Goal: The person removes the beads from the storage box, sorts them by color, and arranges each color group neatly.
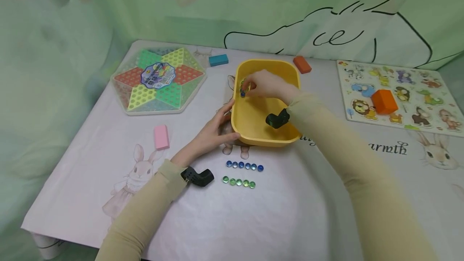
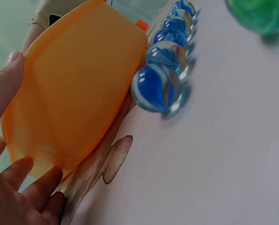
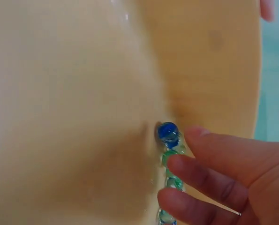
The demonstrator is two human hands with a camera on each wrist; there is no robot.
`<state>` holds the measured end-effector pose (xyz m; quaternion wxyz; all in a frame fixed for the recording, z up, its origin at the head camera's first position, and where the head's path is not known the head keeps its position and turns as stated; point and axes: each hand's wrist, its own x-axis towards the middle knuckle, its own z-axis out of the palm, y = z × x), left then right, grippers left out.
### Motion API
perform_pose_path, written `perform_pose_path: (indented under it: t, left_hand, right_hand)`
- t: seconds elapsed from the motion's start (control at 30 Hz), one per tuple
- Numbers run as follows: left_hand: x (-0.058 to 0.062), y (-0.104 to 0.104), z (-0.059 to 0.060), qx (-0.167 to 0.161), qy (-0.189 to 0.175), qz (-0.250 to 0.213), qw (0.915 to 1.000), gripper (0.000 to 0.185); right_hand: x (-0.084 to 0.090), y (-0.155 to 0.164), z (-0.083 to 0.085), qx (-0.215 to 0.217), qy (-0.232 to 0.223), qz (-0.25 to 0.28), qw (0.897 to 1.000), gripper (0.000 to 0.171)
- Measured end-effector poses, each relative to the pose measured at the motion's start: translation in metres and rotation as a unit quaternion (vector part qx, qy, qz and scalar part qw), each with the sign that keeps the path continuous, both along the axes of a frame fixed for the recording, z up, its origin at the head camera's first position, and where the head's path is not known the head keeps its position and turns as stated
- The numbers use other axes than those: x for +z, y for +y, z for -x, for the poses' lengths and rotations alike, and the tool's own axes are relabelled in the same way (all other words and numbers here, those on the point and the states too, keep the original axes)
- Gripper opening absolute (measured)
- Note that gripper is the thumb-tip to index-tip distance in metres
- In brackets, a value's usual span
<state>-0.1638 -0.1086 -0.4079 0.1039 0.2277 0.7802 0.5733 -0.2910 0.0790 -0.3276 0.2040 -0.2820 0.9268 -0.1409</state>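
My left hand (image 1: 212,132) steadies a yellow plastic bin (image 1: 268,141) from outside at its near-left corner, thumb and fingers spread and fairly straight against the wall. Inside the bin, my right hand (image 1: 266,83) reaches to the left wall, where several glass marbles lie in a line. In the right wrist view a blue marble (image 3: 168,133) ends that line, a green marble (image 3: 170,157) beside it. The fingertips are at the green ones, thumb and forefinger apart. In front of the bin are a row of blue marbles (image 1: 241,165) and a row of green marbles (image 1: 239,182).
A star-patterned Chinese checkers board (image 1: 141,100) lies at the left. Around the bin are a pink block (image 1: 161,137), a blue block (image 1: 218,60) and a red-orange block (image 1: 302,64). An orange block (image 1: 384,102) stands on an animal puzzle board (image 1: 435,112) at right.
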Motion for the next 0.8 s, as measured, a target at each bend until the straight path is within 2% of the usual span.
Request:
perform_pose_path:
  t: [0.37, 0.8]
  left_hand:
    - [-0.001, 0.0, 0.0, -0.004, 0.005, -0.002, 1.0, 0.087]
    - [-0.003, -0.001, 0.001, -0.007, 0.01, -0.006, 0.9999, 0.085]
  right_hand:
    - [-0.01, -0.009, 0.003, -0.014, -0.006, -0.041, 0.999, 0.021]
    - [-0.01, -0.007, 0.0, 0.019, 0.006, -0.051, 0.999, 0.023]
